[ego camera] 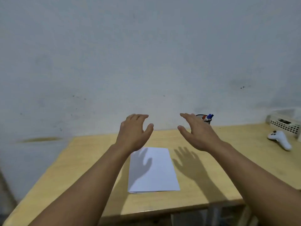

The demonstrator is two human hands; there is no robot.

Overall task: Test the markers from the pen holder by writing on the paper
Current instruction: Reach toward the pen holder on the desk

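Two empty hands, left hand (132,132) and right hand (197,133), spread above one paper (153,170); one pen holder (206,119) behind the right hand shows two markers (208,117).

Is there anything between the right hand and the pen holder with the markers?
Nothing visible. The right hand is raised, open and empty, just in front of the pen holder at the wall; its fingers partly hide the holder. The paper lies nearer, aside from that path.

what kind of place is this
Probably a plain home or office desk against a bare wall: a wooden table holding a sheet of paper, a pen holder with markers, and a white game controller beside a basket.
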